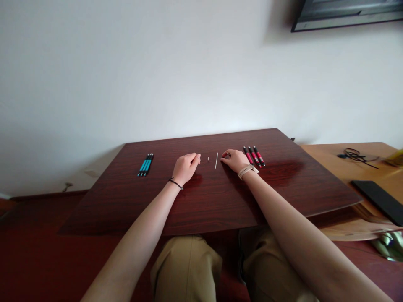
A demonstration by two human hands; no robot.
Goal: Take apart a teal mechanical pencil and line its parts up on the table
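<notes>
My left hand (186, 167) rests on the dark wooden table (195, 209) with its fingers curled closed. Whatever it may hold is hidden. A tiny whitish piece (208, 159) lies just right of its fingertips. Beside that lies a thin white stick (216, 160), pointing away from me. My right hand (234, 160) is right of the stick, not touching it, fingers bent in toward the thumb. A small dark patch shows between them, too small to name. Several pink and black pens (254, 156) lie just beyond this hand. Three turquoise and black pens (145, 165) lie side by side at the left.
A white wall (189, 75) rises behind the table. To the right stands a lighter wooden desk (330, 157) with a coiled black cable (355, 155) and a flat black object (379, 201). A dark screen (349, 14) hangs at the upper right.
</notes>
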